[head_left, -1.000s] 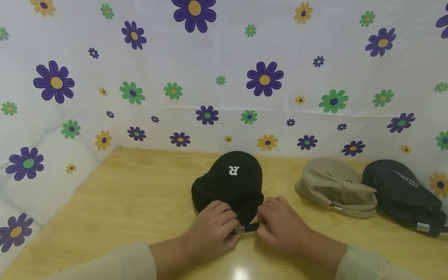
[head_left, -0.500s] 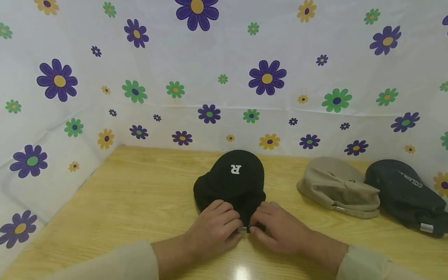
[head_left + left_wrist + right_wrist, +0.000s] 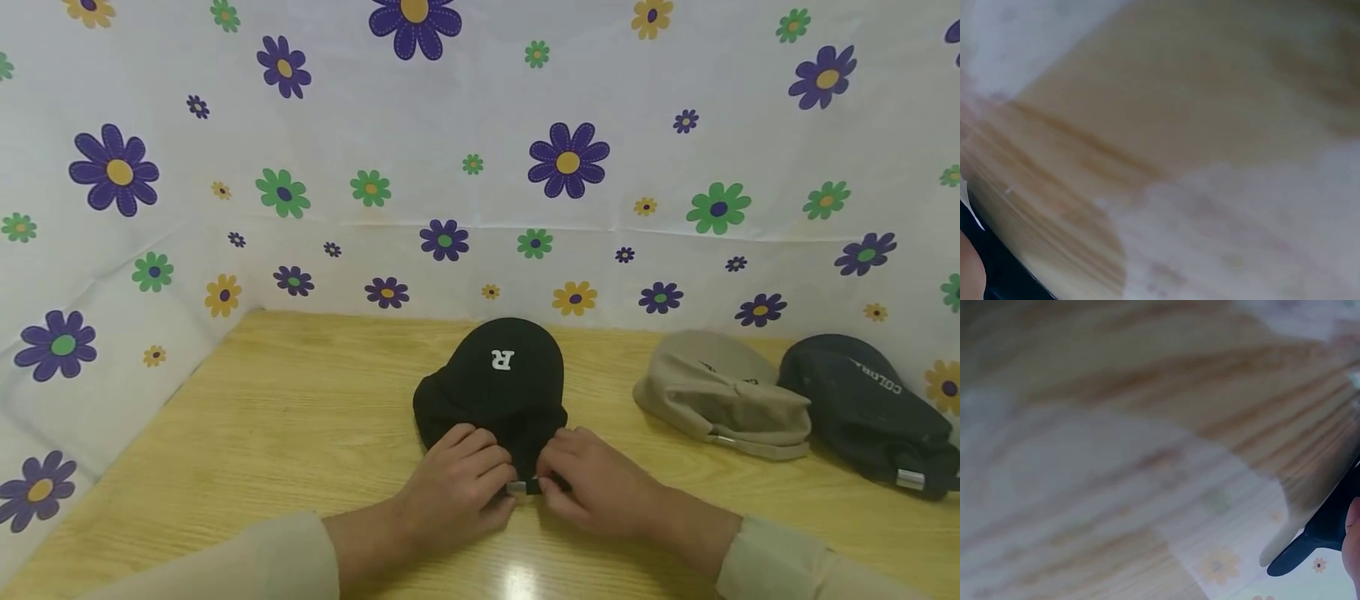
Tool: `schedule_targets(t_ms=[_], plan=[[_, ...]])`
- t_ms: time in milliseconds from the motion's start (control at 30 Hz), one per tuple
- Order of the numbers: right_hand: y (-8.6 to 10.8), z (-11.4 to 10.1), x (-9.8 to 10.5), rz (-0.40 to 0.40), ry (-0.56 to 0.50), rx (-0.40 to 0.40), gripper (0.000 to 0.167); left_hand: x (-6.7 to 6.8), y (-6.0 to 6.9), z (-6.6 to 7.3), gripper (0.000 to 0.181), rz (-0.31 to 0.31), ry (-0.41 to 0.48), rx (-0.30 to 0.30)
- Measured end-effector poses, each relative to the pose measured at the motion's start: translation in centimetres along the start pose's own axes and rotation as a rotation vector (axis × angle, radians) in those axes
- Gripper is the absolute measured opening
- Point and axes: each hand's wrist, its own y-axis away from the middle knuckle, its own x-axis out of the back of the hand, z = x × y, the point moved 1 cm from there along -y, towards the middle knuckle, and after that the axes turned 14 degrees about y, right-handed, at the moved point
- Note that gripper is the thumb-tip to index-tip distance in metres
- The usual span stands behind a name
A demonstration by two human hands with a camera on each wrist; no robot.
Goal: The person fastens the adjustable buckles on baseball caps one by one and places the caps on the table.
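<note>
A black cap (image 3: 506,387) with a white letter R lies on the wooden table in the head view. Its strap, with a metal buckle (image 3: 516,487), faces me. My left hand (image 3: 457,487) grips the cap's rear edge just left of the buckle, fingers curled over it. Right of the buckle, my right hand (image 3: 600,487) pinches the black strap (image 3: 533,486) between thumb and fingers. Only a short piece of strap shows between the hands. Both wrist views are mostly blurred table, with part of the black cap (image 3: 1329,525) at the right wrist view's lower right edge.
A beige cap (image 3: 720,396) and a dark navy cap (image 3: 862,400) lie side by side on the right of the table (image 3: 315,400). A white cloth (image 3: 480,100) with printed flowers hangs behind and to the left.
My right hand has moved left towards the buckle, so less strap shows between the hands. My left hand and the cap stay almost where they were.
</note>
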Motion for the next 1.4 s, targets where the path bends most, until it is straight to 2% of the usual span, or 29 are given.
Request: schedule_targets(t_ms=[367,733,900,1200,1400], plan=[[-0.18,0.02,0.31,0.027,0.044,-0.026,0.018,0.11,-0.17,0.02,0.010,0.015,0.010,-0.007],[-0.08,-0.02,0.42,0.069,0.072,-0.035,0.019,0.11,-0.09,-0.11,0.009,0.015,0.084,-0.016],[-0.02,-0.02,0.58,0.091,0.090,-0.059,0.018,0.03,-0.10,-0.23,0.010,0.018,0.084,-0.026],[-0.13,-0.07,0.66,0.164,0.137,-0.053,0.018,0.25,-0.17,-0.23,0.009,0.023,0.083,-0.024],[-0.02,0.00,0.54,0.140,0.161,-0.087,0.015,0.27,-0.17,-0.17,0.011,0.007,0.048,-0.014]])
